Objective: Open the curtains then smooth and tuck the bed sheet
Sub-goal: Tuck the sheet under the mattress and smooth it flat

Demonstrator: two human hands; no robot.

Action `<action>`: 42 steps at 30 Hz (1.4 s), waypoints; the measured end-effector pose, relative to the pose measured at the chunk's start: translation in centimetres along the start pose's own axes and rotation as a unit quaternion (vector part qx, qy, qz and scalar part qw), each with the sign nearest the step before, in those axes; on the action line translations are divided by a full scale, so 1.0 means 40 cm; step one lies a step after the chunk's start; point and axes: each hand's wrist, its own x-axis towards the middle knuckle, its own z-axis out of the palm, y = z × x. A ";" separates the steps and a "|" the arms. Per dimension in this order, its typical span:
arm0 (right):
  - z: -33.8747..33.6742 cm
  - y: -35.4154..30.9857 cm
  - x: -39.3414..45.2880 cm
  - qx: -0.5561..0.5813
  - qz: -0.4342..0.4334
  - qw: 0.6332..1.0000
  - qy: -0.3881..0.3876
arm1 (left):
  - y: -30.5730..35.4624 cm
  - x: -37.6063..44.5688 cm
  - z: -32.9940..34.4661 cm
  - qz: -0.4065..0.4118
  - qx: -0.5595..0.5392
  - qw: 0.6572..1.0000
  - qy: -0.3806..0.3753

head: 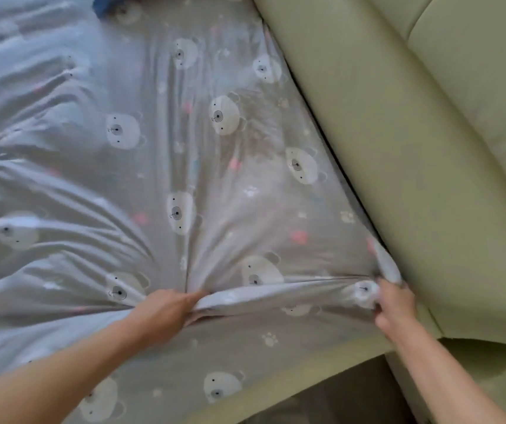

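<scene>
Both hands are gripping a raised fold of the bed sheet at the near edge of the mattress. The left hand is pinching the fold with fingers pressed together; the right hand is closing around a bunched corner beside the padded headboard. Pulling evenly toward the body, then pushing the slack down into the gap just right of the right hand, should flatten it. Beyond the hands, the grey bear-print fabric is fanning out in long creases, worst up and left of the left hand.

The bed sheet lies left of the headboard, touching it.
</scene>
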 end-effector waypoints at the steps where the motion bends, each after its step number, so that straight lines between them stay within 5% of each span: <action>1: -0.044 -0.009 0.023 -0.030 -0.028 0.996 0.081 | 0.040 -0.006 0.001 0.026 -0.008 1.000 -0.012; 5: -0.040 -0.028 0.036 0.043 0.012 0.987 0.152 | 0.180 0.041 -0.006 0.068 0.010 0.997 -0.026; 8: 0.000 -0.007 0.006 0.178 0.116 0.977 -0.025 | 0.185 0.063 -0.002 0.052 0.041 0.997 -0.042; 12: -0.031 -0.067 -0.039 0.188 0.057 0.961 -0.196 | 0.120 0.048 0.026 -0.041 -0.110 0.993 0.017; 14: -0.055 -0.078 -0.031 0.225 0.015 0.960 -0.164 | 0.072 0.046 0.025 -0.107 -0.268 0.954 0.084; 16: -0.066 -0.063 -0.035 0.248 -0.018 0.964 -0.095 | 0.045 0.039 0.023 -0.119 -0.310 0.933 0.140; 21: -0.040 0.027 -0.056 0.266 0.009 0.960 -0.088 | 0.066 0.029 0.042 -0.047 -0.216 0.966 0.137; 24: -0.029 0.045 -0.078 0.166 -0.002 0.976 -0.138 | 0.127 0.052 0.066 0.041 -0.150 0.983 0.100; 26: -0.030 0.060 -0.075 0.072 -0.020 0.984 -0.161 | 0.147 0.066 0.064 0.021 -0.150 0.984 0.090; 30: -0.046 0.067 -0.043 -0.039 -0.051 0.991 0.116 | 0.136 0.069 0.040 0.003 -0.138 0.990 0.023; 32: -0.035 0.063 -0.052 -0.005 -0.064 0.985 0.159 | 0.142 0.061 0.025 0.032 -0.121 0.992 -0.005; 38: -0.011 0.149 -0.121 -0.058 -0.119 0.984 0.116 | 0.130 0.016 0.039 -0.013 -0.160 0.987 0.019; 42: -0.038 0.183 -0.106 -0.106 -0.082 0.987 0.083 | 0.148 0.006 0.061 0.036 -0.144 0.988 0.040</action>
